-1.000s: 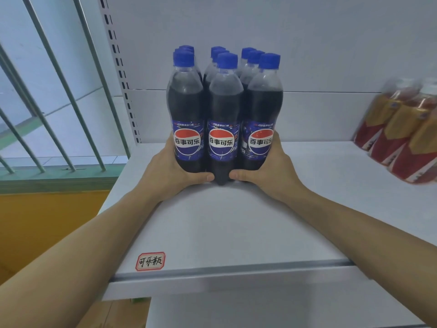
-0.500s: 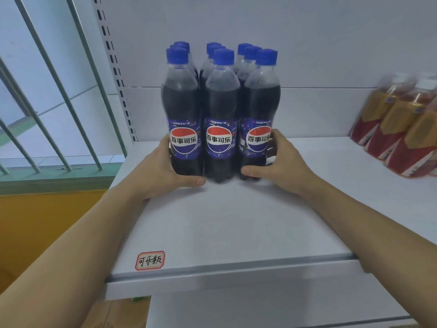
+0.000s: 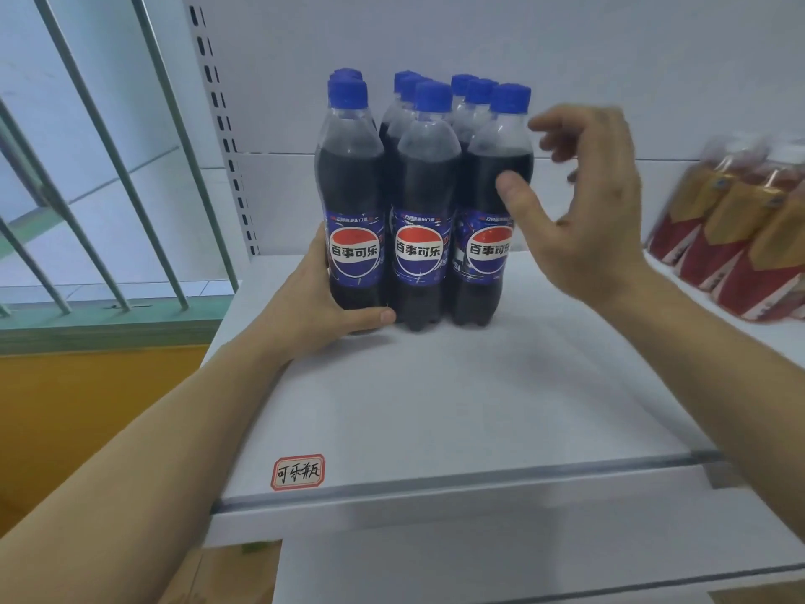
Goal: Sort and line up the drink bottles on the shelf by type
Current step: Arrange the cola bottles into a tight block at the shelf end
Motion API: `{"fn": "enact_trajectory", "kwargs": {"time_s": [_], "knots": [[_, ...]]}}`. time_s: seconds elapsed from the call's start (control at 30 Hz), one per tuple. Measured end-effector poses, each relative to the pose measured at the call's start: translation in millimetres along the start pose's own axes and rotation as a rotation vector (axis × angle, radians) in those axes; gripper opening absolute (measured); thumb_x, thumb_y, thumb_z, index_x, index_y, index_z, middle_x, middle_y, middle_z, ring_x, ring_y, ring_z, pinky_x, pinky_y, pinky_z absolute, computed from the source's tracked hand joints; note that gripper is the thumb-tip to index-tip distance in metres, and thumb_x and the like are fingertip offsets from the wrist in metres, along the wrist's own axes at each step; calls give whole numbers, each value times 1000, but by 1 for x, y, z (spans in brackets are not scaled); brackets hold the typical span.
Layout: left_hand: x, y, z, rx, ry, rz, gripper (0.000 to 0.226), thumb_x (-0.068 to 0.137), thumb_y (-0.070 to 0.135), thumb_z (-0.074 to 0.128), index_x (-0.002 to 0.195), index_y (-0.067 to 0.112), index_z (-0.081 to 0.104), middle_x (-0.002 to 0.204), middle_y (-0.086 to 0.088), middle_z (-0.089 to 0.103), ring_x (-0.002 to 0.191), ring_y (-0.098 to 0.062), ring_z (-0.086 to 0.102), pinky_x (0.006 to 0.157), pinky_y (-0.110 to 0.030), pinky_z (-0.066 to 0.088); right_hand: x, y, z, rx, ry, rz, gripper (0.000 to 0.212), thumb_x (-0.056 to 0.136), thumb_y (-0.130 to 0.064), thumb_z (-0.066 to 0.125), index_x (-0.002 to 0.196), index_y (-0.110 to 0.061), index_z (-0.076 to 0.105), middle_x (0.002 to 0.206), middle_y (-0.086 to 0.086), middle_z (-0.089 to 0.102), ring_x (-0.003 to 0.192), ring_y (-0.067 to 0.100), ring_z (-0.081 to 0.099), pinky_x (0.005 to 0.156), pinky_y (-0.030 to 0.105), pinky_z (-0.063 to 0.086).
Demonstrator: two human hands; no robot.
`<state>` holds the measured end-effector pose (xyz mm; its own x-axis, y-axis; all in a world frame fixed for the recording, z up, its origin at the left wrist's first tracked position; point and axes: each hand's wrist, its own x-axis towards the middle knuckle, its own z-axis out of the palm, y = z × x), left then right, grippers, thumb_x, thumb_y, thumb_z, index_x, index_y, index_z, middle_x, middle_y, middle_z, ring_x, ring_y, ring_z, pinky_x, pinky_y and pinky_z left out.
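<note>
Several cola bottles (image 3: 420,202) with blue caps and blue labels stand upright in a tight block, three across, at the back left of the white shelf (image 3: 457,407). My left hand (image 3: 322,307) wraps the base of the front left bottle, thumb lying along the front. My right hand (image 3: 579,211) hovers in the air just right of the block at mid-bottle height, fingers loosely spread and blurred, holding nothing.
Red and gold drink bottles (image 3: 740,237) stand in a group at the shelf's right end. A red-bordered handwritten label (image 3: 298,471) sticks near the shelf's front edge. A perforated upright post (image 3: 218,124) and grey-green railings (image 3: 109,167) lie to the left.
My right hand has let go of the block's right side and lifted up beside it. The left hand stays on the front left bottle.
</note>
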<state>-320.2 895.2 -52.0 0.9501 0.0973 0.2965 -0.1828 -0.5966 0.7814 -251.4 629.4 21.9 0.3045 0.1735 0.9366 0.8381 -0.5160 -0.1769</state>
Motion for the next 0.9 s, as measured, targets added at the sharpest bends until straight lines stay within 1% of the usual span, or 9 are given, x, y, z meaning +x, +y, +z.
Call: {"fn": "enact_trajectory", "kwargs": {"time_s": [0.1,0.2,0.3,0.37,0.47,0.53,0.63,0.73,0.9], "knots": [[0,-2,2,22,-8,18,115,55,56,87,150,33,28,137,23,54,114,17,52,89,-1,40,44,-22,2,-177,-120,-175,43,96,-43,59,122,-9,61,114,10,60,103,28,54,84,42,46],[-2,-1,2,35,6,27,106,65,42,91,150,31,28,129,29,52,106,26,49,81,6,37,76,-38,10,-389,-377,-209,53,96,-58,43,132,-21,54,122,6,57,116,28,49,93,43,35],[-5,-1,2,42,17,24,102,67,37,91,148,31,29,124,36,48,103,27,49,79,7,37,97,-44,17,-485,-544,-206,51,97,-65,34,126,-27,54,115,2,60,112,26,48,98,48,31],[-5,0,2,42,20,27,101,68,36,91,148,30,30,126,33,50,108,19,52,84,3,38,108,-44,21,-489,-650,-176,50,96,-68,36,118,-27,55,102,-2,60,100,22,47,95,47,32],[-6,3,1,43,19,16,103,69,38,90,151,29,28,143,16,49,123,-4,52,102,-19,43,121,-45,24,-378,-771,-123,46,94,-66,47,111,-25,58,97,-5,57,86,19,50,81,36,35],[-6,5,1,44,20,18,102,69,39,90,151,29,29,145,13,49,125,-9,52,107,-29,45,128,-45,22,-295,-833,-92,41,94,-61,53,110,-23,59,97,-5,57,82,17,50,74,31,35],[-6,5,1,41,23,25,103,69,40,90,151,29,29,144,13,49,124,-8,52,104,-25,44,130,-43,19,-233,-883,-96,32,97,-51,57,111,-23,59,94,-7,55,82,16,49,66,28,33],[-5,3,1,31,21,23,105,68,41,90,151,30,28,146,13,49,127,-9,53,108,-31,45,128,-41,18,-181,-886,-69,29,97,-50,56,111,-24,57,85,-17,53,75,4,50,62,20,34],[-4,0,-1,26,-1,23,110,62,53,90,151,33,28,146,15,50,128,-7,53,110,-34,45,125,-40,19,-249,-867,-90,35,96,-55,54,119,-28,54,86,-14,57,74,5,50,67,30,39]]}}
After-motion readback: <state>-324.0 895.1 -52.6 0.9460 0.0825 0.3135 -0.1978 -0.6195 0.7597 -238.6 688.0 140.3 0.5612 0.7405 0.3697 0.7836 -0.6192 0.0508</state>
